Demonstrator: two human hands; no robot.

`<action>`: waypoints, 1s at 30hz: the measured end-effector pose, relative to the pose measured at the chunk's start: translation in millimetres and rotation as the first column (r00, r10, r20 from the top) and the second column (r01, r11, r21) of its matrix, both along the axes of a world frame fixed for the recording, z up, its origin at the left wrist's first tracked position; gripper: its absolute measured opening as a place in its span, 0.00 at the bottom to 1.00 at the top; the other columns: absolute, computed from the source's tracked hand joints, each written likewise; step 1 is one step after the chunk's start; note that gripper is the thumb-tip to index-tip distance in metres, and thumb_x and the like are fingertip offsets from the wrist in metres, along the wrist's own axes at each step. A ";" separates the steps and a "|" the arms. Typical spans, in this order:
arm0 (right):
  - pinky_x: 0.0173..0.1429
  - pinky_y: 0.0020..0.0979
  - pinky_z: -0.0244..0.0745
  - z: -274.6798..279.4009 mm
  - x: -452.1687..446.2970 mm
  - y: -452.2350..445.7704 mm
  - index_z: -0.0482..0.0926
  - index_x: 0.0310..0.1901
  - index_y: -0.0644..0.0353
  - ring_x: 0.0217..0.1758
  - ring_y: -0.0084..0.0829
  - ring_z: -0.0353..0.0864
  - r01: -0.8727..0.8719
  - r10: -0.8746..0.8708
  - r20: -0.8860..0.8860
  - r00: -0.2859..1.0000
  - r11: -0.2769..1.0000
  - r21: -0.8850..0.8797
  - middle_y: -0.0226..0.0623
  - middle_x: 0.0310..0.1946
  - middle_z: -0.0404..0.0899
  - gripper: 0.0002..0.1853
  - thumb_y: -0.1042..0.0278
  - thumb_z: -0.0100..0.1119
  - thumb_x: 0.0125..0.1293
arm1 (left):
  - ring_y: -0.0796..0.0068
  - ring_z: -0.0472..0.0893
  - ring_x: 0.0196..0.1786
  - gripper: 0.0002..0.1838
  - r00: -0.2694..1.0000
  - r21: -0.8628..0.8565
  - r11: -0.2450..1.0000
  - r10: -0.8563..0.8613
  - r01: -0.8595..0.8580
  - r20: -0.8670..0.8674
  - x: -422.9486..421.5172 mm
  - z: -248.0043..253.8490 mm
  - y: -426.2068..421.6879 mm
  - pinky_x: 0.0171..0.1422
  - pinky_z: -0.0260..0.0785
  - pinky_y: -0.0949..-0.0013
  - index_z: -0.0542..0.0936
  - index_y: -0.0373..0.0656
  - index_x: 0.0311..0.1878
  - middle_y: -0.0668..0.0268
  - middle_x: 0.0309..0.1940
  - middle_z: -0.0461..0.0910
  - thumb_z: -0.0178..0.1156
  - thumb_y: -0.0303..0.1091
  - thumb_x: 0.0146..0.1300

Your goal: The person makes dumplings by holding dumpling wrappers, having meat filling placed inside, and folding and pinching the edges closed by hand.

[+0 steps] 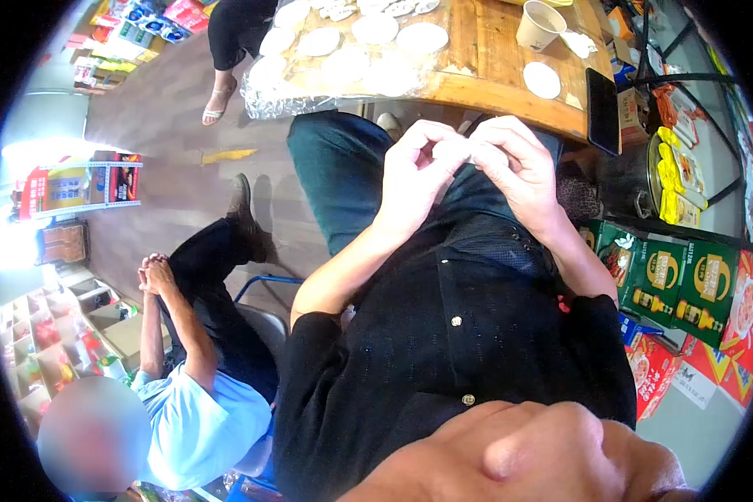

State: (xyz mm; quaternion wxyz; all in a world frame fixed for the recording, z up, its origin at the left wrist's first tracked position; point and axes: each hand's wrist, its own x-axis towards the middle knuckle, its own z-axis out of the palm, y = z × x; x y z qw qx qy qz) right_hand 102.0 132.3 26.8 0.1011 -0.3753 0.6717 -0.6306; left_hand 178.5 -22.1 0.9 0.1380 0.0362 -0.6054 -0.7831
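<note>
Both my hands are raised close together over my lap, just in front of the wooden table's edge (pixel 477 94). My left hand (pixel 418 174) has its fingers curled and pinched. Opposite it, my right hand (pixel 517 167) is curled the same way, fingertips meeting those of the left. Whatever lies between the fingertips is too small or hidden to make out. Beyond them, several flat white rounds (pixel 375 28) lie on clear plastic wrap (pixel 272 102). One white round (pixel 542 80) rests on bare wood near a paper cup (pixel 540 25) and a black phone (pixel 602 111).
A seated person in a light blue shirt (pixel 205 431) has clasped hands at the lower left. Another person's leg and sandal (pixel 215 109) show beyond the table's left side. Green boxes (pixel 665 280) and yellow packets (pixel 679 180) stand at the right.
</note>
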 end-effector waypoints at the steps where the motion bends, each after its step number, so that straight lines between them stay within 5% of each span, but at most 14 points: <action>1: 0.45 0.22 0.73 0.6 1.9 0.1 0.78 0.45 0.70 0.43 0.22 0.75 0.023 -0.020 -0.065 0.998 0.999 0.037 0.36 0.42 0.74 0.08 0.78 0.59 0.66 | 0.80 0.77 0.43 0.08 0.999 -0.003 1.000 -0.005 0.005 0.038 1.9 -1.5 -0.3 0.51 0.70 0.74 0.77 0.37 0.45 0.67 0.42 0.78 0.62 0.28 0.66; 3: 0.49 0.23 0.74 -2.3 4.5 -0.5 0.76 0.50 0.69 0.46 0.23 0.76 0.019 -0.019 0.021 1.000 0.999 -0.037 0.36 0.44 0.73 0.13 0.80 0.60 0.64 | 0.80 0.79 0.39 0.08 0.999 0.411 0.911 0.005 -0.022 0.043 0.2 -4.1 1.9 0.43 0.71 0.77 0.76 0.40 0.43 0.67 0.39 0.79 0.64 0.30 0.65; 7: 0.57 0.26 0.72 -4.3 -3.0 -3.4 0.72 0.56 0.68 0.53 0.24 0.74 0.016 0.002 0.209 0.978 0.996 -0.083 0.33 0.47 0.72 0.17 0.83 0.58 0.65 | 0.77 0.80 0.42 0.07 1.000 0.594 0.804 -0.013 0.001 0.016 -3.8 -5.7 -2.6 0.46 0.76 0.72 0.75 0.40 0.45 0.66 0.41 0.80 0.61 0.28 0.66; 17: 0.53 0.26 0.75 -0.8 -40.2 -35.3 0.70 0.59 0.67 0.50 0.25 0.76 0.018 0.084 0.478 0.874 0.978 -0.206 0.34 0.46 0.75 0.20 0.81 0.58 0.66 | 0.77 0.80 0.42 0.15 0.997 0.481 0.875 0.020 -0.055 0.078 -28.2 18.1 -33.3 0.47 0.76 0.72 0.75 0.38 0.53 0.64 0.44 0.80 0.62 0.29 0.66; 19: 0.53 0.27 0.75 2.6 -50.7 -46.0 0.70 0.59 0.67 0.50 0.25 0.77 -0.009 0.117 0.501 0.858 0.977 -0.212 0.35 0.46 0.75 0.19 0.81 0.58 0.66 | 0.76 0.79 0.45 0.14 0.993 0.348 0.937 -0.055 0.015 0.105 -37.8 15.7 -48.6 0.46 0.75 0.71 0.76 0.38 0.54 0.64 0.46 0.80 0.60 0.29 0.67; 21: 0.53 0.27 0.75 0.8 -59.9 -53.6 0.70 0.58 0.67 0.50 0.25 0.77 -0.027 0.141 0.527 0.838 0.976 -0.218 0.35 0.45 0.76 0.19 0.81 0.58 0.66 | 0.80 0.79 0.36 0.12 0.991 0.314 0.949 -0.009 -0.034 0.133 -48.9 14.3 -57.5 0.42 0.74 0.76 0.79 0.36 0.48 0.65 0.39 0.81 0.63 0.33 0.66; 27: 0.54 0.26 0.74 -5.6 -93.9 -67.6 0.71 0.57 0.67 0.48 0.23 0.77 -0.015 0.090 0.467 0.880 0.986 -0.164 0.33 0.43 0.75 0.18 0.83 0.58 0.65 | 0.82 0.76 0.31 0.07 0.985 0.162 0.987 -0.019 -0.010 0.174 -86.1 17.5 -74.8 0.35 0.69 0.77 0.79 0.39 0.41 0.68 0.36 0.80 0.65 0.31 0.63; 30: 0.49 0.26 0.74 -10.4 -107.5 -66.0 0.77 0.52 0.66 0.41 0.22 0.79 0.075 -0.067 0.225 0.972 0.997 -0.025 0.32 0.37 0.78 0.17 0.81 0.63 0.61 | 0.86 0.75 0.29 0.08 0.971 0.071 0.997 -0.022 0.006 0.237 -106.0 15.3 -76.8 0.34 0.69 0.80 0.79 0.38 0.42 0.68 0.32 0.81 0.65 0.29 0.62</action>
